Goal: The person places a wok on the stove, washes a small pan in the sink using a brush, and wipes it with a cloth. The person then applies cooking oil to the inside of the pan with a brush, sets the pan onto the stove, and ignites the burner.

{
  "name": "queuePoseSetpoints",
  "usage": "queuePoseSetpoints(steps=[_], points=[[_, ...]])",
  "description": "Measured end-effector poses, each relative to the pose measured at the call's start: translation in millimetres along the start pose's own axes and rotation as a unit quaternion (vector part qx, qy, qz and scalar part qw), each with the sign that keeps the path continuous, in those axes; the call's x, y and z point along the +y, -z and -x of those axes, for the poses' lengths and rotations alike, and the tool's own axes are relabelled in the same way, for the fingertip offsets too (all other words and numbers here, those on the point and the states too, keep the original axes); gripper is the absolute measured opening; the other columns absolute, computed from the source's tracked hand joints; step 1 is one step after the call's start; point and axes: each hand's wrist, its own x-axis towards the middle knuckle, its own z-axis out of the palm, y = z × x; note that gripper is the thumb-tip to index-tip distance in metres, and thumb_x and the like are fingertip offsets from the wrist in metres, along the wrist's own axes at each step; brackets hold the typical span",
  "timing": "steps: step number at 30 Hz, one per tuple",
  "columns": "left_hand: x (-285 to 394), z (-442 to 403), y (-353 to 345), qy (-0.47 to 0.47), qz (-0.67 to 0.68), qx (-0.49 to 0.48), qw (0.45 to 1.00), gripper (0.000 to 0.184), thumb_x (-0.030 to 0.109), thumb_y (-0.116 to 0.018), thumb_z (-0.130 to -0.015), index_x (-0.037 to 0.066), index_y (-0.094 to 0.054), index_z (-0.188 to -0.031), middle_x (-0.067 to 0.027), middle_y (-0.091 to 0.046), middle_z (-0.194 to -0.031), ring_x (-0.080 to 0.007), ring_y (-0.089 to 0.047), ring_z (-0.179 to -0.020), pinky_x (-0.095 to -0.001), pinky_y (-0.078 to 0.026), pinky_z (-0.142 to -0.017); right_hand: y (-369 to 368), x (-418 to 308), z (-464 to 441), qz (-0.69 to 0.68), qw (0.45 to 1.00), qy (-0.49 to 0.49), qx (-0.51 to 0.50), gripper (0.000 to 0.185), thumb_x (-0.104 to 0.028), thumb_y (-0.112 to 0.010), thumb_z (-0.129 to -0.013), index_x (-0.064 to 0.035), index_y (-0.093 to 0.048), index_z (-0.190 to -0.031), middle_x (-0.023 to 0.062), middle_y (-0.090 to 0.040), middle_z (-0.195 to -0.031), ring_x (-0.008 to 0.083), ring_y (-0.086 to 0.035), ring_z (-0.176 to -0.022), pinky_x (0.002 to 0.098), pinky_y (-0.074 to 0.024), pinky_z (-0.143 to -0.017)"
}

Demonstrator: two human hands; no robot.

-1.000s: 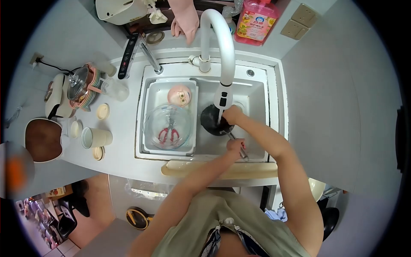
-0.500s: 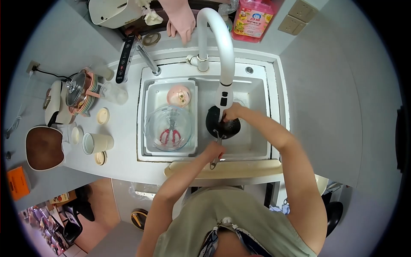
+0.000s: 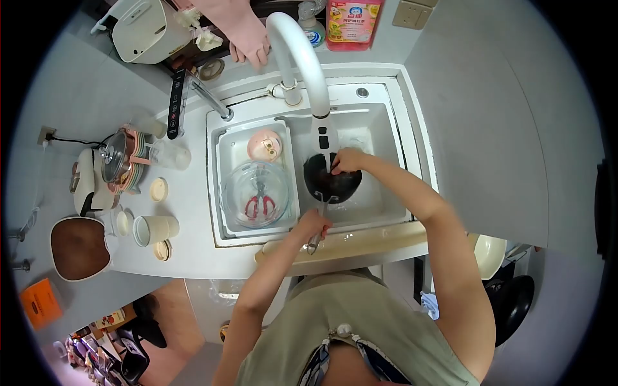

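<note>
Metal handle point(image 3: 315, 243) of the round black pan point(image 3: 331, 187), clasped by left hand point(image 3: 313, 224), swung left over front edge of white sink point(image 3: 378, 201), apparently opening it to right hand point(image 3: 347, 161), hold unclear.

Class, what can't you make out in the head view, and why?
In the head view:
Pan handle: middle hidden by the left hand.
Anything the right hand may hold: hidden by that hand.
Pink bottle: top cut off by the upper edge.
Orange packet: print too small.
</note>
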Motion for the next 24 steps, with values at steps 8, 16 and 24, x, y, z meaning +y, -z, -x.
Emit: queuePoseSetpoints(steps=[8,16,24], points=[[10,19,16,-0.066,-0.04,0.023,0.997,0.012,0.003,-0.059,-0.07,-0.004,-0.049,-0.074,-0.0069,-0.05,-0.052,-0.0157,-0.049,-0.04,-0.0287,-0.039,-0.038,33,7,40,0.071,0.977,-0.192,-0.052,0.034,-0.041,-0.058,-0.075,-0.0068,-0.062,-0.072,0.0058,-0.063,-0.068,0.0176,-0.061,-0.057,0.0283,-0.047,-0.055],[4,19,16,-0.086,-0.103,0.017,0.991,0.012,0.003,-0.059,-0.07,-0.002,-0.049,-0.074,-0.0064,-0.049,-0.05,-0.0147,-0.048,-0.038,-0.0285,-0.038,-0.037,38,26,55,-0.15,0.985,-0.08,-0.008,0.031,-0.037,-0.064,-0.074,-0.0075,-0.062,-0.083,0.007,-0.061,-0.075,0.0204,-0.063,-0.063,0.0284,-0.0469,-0.051],[7,21,16,-0.079,-0.094,0.01,0.992,0.013,0.002,-0.058,-0.07,-0.003,-0.048,-0.076,-0.007,-0.05,-0.052,-0.0158,-0.049,-0.039,-0.0286,-0.039,-0.038,41,-37,80,0.306,0.946,-0.092,-0.055,0.023,-0.023,-0.053,-0.074,-0.0083,-0.068,-0.083,0.0097,-0.066,-0.09,0.0235,-0.064,-0.082,0.0359,-0.0491,-0.067]])
